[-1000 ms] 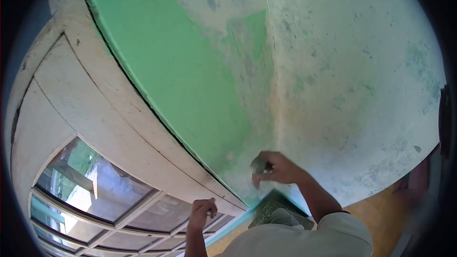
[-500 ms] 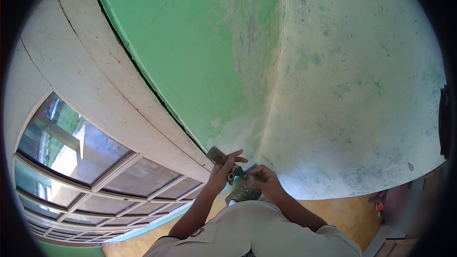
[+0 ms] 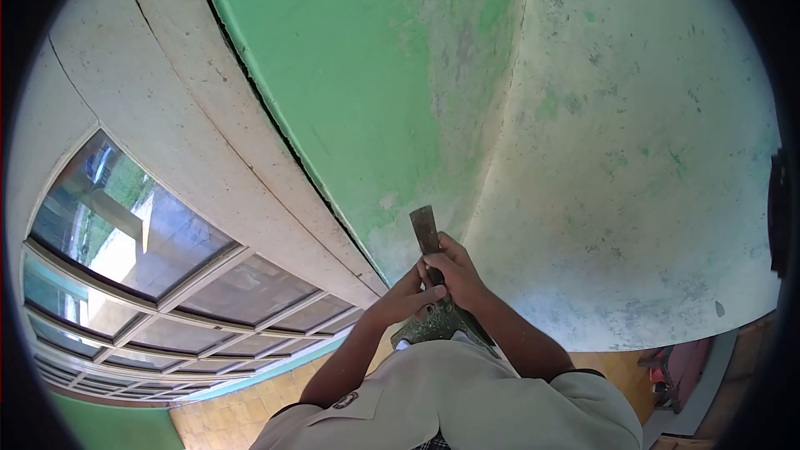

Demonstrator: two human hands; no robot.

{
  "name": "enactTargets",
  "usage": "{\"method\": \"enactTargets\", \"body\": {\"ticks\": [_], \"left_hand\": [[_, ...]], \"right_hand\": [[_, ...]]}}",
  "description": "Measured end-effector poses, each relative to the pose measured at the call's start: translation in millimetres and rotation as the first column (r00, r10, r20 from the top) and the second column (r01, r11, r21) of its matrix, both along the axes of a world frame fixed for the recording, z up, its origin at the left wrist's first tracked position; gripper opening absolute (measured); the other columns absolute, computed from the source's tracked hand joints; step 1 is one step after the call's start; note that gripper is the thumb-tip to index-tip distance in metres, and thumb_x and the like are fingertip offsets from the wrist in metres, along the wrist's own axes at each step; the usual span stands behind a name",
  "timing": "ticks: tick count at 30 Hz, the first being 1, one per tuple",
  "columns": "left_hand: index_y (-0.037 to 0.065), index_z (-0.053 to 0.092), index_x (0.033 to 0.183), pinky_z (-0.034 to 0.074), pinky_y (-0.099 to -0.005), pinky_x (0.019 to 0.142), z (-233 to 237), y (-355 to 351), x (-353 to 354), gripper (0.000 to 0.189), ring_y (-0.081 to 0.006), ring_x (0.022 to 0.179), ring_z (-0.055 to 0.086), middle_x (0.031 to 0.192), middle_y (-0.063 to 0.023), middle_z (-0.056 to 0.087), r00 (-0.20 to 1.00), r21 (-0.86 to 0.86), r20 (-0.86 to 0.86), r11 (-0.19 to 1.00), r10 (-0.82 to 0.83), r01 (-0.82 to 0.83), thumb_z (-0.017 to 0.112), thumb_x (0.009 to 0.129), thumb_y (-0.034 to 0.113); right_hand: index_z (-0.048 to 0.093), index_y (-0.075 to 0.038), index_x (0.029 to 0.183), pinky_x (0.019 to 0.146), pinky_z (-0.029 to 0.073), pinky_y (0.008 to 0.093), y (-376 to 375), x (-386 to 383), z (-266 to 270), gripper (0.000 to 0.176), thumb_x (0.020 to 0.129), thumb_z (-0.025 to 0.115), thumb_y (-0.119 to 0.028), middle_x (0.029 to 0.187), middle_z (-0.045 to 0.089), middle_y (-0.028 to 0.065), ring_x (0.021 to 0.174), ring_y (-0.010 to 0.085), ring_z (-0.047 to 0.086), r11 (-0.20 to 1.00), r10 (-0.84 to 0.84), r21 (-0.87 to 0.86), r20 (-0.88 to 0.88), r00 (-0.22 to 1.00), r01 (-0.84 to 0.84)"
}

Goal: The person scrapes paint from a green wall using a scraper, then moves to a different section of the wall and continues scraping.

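Observation:
A scraper (image 3: 425, 229) with a flat, dark, worn blade points up and slightly left in front of my chest. My right hand (image 3: 460, 273) is closed around it just below the blade. Lower down, my left hand (image 3: 406, 298) is closed at the handle end, its thumb lying across. Fingers cover most of the handle. Behind the blade rises a wall with green paint (image 3: 350, 75) and a scuffed grey strip. The tool appears apart from the wall.
A pale wall section (image 3: 625, 158) with grey and green marks is on the right. Left are a pale frame (image 3: 217, 133) and a paned window (image 3: 133, 208). Below my hands is a speckled dark-green object (image 3: 429, 327). Yellowish floor tiles (image 3: 217, 408) and a reddish item (image 3: 690, 371) lie lower.
The scraper has turned from pointing up-left to nearly upright. My right hand has moved up to grip it near the blade, while my left hand has moved down to the handle end.

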State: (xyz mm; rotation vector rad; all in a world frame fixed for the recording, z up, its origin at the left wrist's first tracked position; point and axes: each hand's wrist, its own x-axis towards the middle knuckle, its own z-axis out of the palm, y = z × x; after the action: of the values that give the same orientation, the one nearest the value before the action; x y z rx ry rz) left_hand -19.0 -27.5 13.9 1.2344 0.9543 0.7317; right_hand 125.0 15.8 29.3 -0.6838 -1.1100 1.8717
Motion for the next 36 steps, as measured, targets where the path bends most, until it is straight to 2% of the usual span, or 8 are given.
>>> {"method": "enactTargets", "body": {"ticks": [15,21,23,27,32,33,34,36], "left_hand": [[0.004,0.034,0.130,0.037,-0.0213,0.040,7.2,23.6,8.7,0.060,-0.0082,0.049,0.048,0.077,-0.0044,0.054,0.937,-0.192,0.203,0.950,0.283,-0.245,0.046,0.092,0.049],[0.003,0.035,0.131,0.036,-0.0208,0.037,-17.2,41.2,10.3,0.059,-0.0073,0.047,0.047,0.076,-0.0034,0.055,0.864,0.078,0.200,0.871,0.463,-0.485,0.043,0.093,0.048],[0.002,0.039,0.126,0.036,-0.0193,0.036,27.6,62.4,-14.7,0.060,-0.0061,0.045,0.046,0.073,-0.0029,0.054,0.899,0.034,0.176,0.910,0.402,-0.414,0.042,0.092,0.051],[0.002,0.039,0.124,0.035,-0.0196,0.036,62.1,60.1,-11.2,0.060,-0.0061,0.044,0.045,0.071,-0.0018,0.053,0.902,0.094,0.210,0.911,0.376,-0.402,0.043,0.091,0.052],[0.005,0.035,0.131,0.030,-0.0195,0.034,-6.1,35.6,16.3,0.061,-0.0047,0.040,0.039,0.072,-0.0017,0.053,0.886,0.087,0.272,0.907,0.376,-0.411,0.043,0.092,0.051],[0.001,0.028,0.137,0.046,-0.0217,0.053,4.2,20.8,12.5,0.066,-0.0113,0.062,0.056,0.093,-0.0088,0.058,0.931,-0.136,0.148,0.939,0.334,-0.315,0.042,0.094,0.048],[0.001,0.028,0.137,0.046,-0.0217,0.053,-14.3,20.0,15.1,0.066,-0.0113,0.062,0.056,0.093,-0.0088,0.058,0.930,-0.130,0.153,0.939,0.335,-0.317,0.042,0.094,0.048],[-0.003,0.022,0.140,0.044,-0.0282,0.088,-60.1,25.0,21.6,0.070,-0.0203,0.104,0.055,0.121,-0.0154,0.051,0.883,0.139,0.175,0.877,0.436,-0.461,0.042,0.094,0.046]], "right_hand": [[0.053,-0.004,0.084,0.053,0.037,0.0208,24.9,-27.3,7.0,0.027,0.096,0.048,-0.027,0.062,0.047,-0.0028,0.057,0.0045,0.043,0.993,-0.114,0.060,0.173,0.978,0.105],[0.050,-0.005,0.076,0.052,0.037,0.0212,41.4,-43.2,9.6,0.032,0.096,0.048,-0.029,0.063,0.048,-0.0018,0.057,0.0047,0.044,0.971,-0.203,0.174,0.227,0.952,0.166],[0.050,-0.005,0.076,0.053,0.038,0.0213,68.1,-61.0,39.7,0.032,0.096,0.048,-0.030,0.063,0.049,-0.0014,0.057,0.0048,0.044,0.876,-0.290,0.446,0.185,0.939,0.183],[0.050,-0.005,0.076,0.052,0.039,0.0217,65.4,-60.3,73.2,0.033,0.096,0.048,-0.031,0.064,0.049,-0.0009,0.058,0.0055,0.044,0.923,-0.225,0.350,0.144,0.964,0.163],[0.051,-0.004,0.076,0.053,0.039,0.0226,31.1,-33.3,19.4,0.034,0.095,0.050,-0.032,0.064,0.050,-0.0010,0.059,0.0060,0.045,0.966,-0.215,0.194,0.251,0.944,0.168],[0.051,-0.003,0.076,0.054,0.039,0.0232,25.5,-29.9,6.6,0.034,0.095,0.050,-0.032,0.064,0.050,-0.0011,0.059,0.0061,0.045,0.979,-0.197,0.113,0.294,0.935,0.171],[0.051,-0.003,0.076,0.054,0.039,0.0232,25.5,-29.9,-1.2,0.034,0.095,0.050,-0.032,0.064,0.050,-0.0011,0.059,0.0061,0.045,0.978,-0.197,0.120,0.295,0.935,0.169],[0.051,-0.003,0.076,0.054,0.039,0.0236,23.5,-30.6,-12.1,0.034,0.095,0.051,-0.032,0.064,0.050,-0.0010,0.060,0.0062,0.046,0.981,-0.185,0.100,0.275,0.943,0.163]]}}
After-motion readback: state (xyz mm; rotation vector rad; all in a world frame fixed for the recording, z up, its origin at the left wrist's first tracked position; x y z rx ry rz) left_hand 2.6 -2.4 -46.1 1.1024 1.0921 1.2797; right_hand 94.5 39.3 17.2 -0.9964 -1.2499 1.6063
